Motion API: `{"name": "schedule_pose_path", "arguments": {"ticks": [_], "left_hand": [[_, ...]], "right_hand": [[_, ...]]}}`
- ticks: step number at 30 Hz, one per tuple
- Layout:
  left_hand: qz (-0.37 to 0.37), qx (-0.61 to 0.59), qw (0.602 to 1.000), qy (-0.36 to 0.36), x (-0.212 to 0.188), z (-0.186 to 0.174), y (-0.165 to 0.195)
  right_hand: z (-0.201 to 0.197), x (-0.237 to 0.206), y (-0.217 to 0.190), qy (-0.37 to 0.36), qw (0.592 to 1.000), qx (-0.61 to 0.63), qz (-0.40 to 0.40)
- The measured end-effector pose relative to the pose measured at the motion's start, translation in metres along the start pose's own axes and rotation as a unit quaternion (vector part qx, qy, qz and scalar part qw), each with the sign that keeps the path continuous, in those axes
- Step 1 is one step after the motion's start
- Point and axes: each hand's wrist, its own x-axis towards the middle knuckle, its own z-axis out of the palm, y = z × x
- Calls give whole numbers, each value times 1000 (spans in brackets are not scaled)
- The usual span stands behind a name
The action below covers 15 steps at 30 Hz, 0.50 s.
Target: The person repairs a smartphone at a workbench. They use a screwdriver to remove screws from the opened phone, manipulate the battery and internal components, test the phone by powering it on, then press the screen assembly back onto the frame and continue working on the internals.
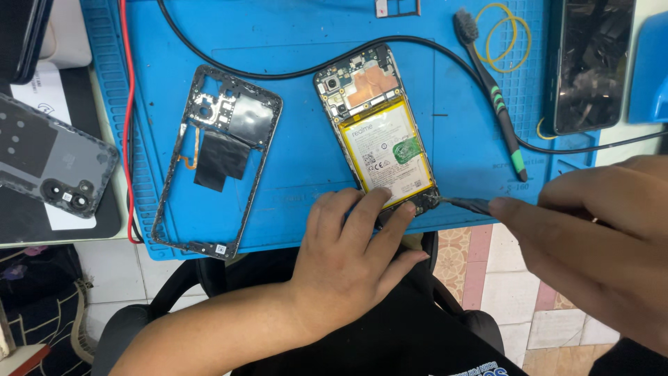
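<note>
A blue ridged work mat (pixel 292 28) covers the desk, its near edge running along the middle of the view. To the left of the mat the pale desk surface (pixel 104 125) shows in a narrow strip, with a dark pad (pixel 21 219) lying on it. Below the desk edge the floor is tiled: plain white tiles (pixel 118 268) on the left, and on the right patterned tiles (pixel 456 254) with a pink band (pixel 476 268) between them. A black chair (pixel 174 285) stands under the desk. Light is even and bright.
</note>
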Motion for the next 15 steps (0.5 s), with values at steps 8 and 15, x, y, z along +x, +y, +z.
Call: {"name": "schedule_pose_path", "arguments": {"ticks": [8, 15], "left_hand": [[2, 2, 1000, 12, -1, 2, -2], [3, -6, 1000, 8, -3, 4, -3]], "right_hand": [[-4, 15, -8, -9, 999, 31, -7], [-7, 25, -18, -35, 995, -49, -73]]}}
